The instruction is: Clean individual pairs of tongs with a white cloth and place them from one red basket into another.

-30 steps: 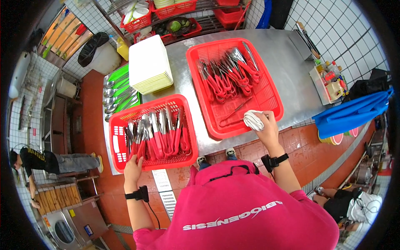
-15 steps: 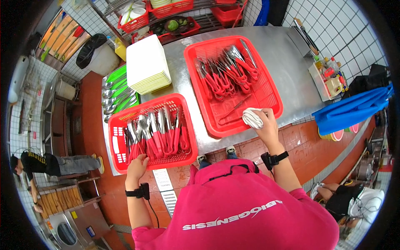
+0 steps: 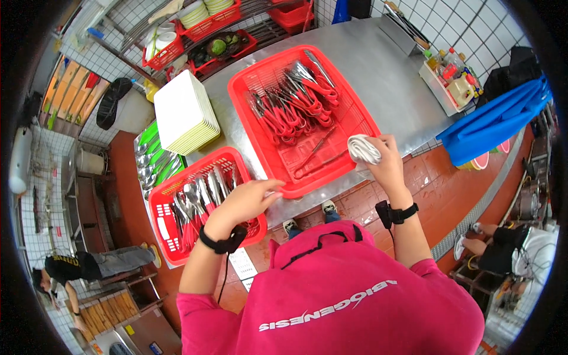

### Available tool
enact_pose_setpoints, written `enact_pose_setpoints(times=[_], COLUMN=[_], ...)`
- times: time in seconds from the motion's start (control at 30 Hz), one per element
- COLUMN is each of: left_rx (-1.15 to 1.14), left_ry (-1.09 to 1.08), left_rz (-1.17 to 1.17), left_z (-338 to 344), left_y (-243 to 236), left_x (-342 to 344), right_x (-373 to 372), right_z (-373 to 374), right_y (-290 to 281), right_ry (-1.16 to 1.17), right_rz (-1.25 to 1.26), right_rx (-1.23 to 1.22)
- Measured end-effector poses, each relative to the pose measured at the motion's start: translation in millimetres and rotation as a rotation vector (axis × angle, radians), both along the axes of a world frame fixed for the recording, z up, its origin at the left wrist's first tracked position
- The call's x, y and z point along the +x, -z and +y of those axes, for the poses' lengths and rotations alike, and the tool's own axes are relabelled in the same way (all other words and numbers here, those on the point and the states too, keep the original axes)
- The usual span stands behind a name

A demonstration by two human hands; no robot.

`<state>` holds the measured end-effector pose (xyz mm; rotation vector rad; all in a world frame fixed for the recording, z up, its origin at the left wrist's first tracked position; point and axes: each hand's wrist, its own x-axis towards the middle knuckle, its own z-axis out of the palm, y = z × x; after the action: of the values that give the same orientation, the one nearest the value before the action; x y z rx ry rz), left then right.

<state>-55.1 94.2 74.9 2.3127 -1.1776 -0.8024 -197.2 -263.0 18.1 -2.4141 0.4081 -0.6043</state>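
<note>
My right hand (image 3: 389, 163) grips a folded white cloth (image 3: 362, 149) beside the near right side of a large red tray (image 3: 362, 121). In that tray lies a heap of red-handled metal tongs (image 3: 296, 100), and a single pair of tongs (image 3: 315, 155) rests apart from them. My left hand (image 3: 254, 200) is empty with its fingers stretched out, its fingertips by the tray's near left corner; I cannot tell whether they touch it. Under my left forearm stands a red slotted basket (image 3: 155, 207) of upright red-handled tongs (image 3: 201, 195), partly hidden by the arm.
A stack of white trays (image 3: 186, 112) and green-handled spoons (image 3: 155, 157) stand at the left of the steel table (image 3: 378, 71). Along the wall are a bottle caddy (image 3: 449, 86) and a blue cloth (image 3: 494, 121). Two other people (image 3: 89, 260) are at the far left and right.
My left hand has left the slotted basket's front edge and moved right, to the large tray's corner. My right hand keeps the cloth near the tray's side. The whole view has shifted slightly.
</note>
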Motion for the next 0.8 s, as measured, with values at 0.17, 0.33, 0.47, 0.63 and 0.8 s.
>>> enact_pose_setpoints(times=[0.17, 0.33, 0.47, 0.63, 0.8], left_rx=[0.242, 0.532, 0.657, 0.75, 0.848], left_ry=[0.26, 0.432, 0.536, 0.504, 0.541], left_rz=[0.09, -0.075, -0.124, -0.135, -0.164], left_z=[-85, -144, -175, -191, -201], left_y=[22, 56, 90, 130, 161], left_x=[52, 80, 85, 80, 80], right_x=[-1, -4, -6, -8, -6], right_z=[9, 4, -5, -9, -16], right_y=[34, 33, 35, 27, 25], right_ry=[-0.018, 0.0, -0.053, -0.105, -0.158], right_rz=[0.064, 0.023, 0.001, 0.032, 0.047], right_rx=[-0.091, -0.007, 0.011, 0.132, 0.187])
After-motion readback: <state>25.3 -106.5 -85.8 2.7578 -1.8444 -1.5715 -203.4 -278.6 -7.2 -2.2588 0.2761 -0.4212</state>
